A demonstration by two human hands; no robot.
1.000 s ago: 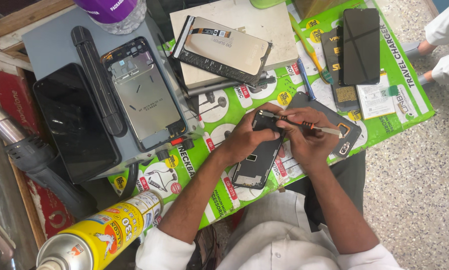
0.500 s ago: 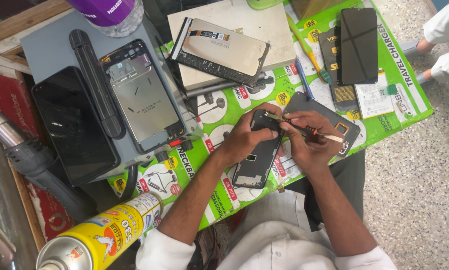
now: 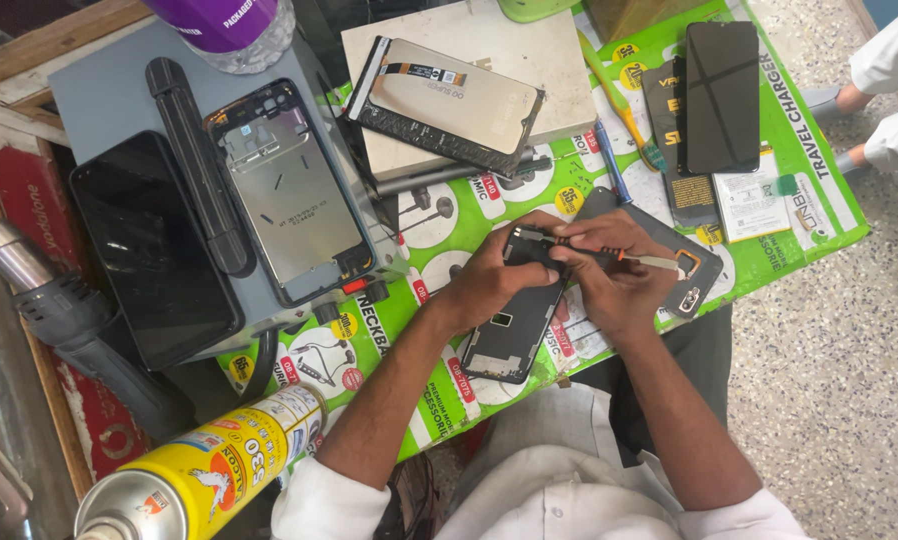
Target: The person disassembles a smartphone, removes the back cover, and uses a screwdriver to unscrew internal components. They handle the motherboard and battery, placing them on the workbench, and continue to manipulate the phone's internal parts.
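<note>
An opened black phone [image 3: 514, 330] lies on the green printed sheet [image 3: 439, 215] in front of me. My left hand [image 3: 494, 275] grips its upper end. My right hand [image 3: 609, 270] holds a thin screwdriver [image 3: 644, 260] with its tip at the phone's top edge. Under my right hand lies a dark grey back cover [image 3: 684, 270] with a camera cut-out.
A phone frame [image 3: 289, 195] and a black screen [image 3: 149, 245] rest on a grey machine [image 3: 99, 95]. A display panel [image 3: 444, 105] lies on a beige box. Another black phone [image 3: 719, 95], a yellow spray can [image 3: 204, 475] and a heat gun [image 3: 69, 320] surround me. Another person's feet [image 3: 874, 100] are at right.
Both hands have shifted slightly on the phone; the screwdriver tip stays at its top edge. The phone has barely moved.
</note>
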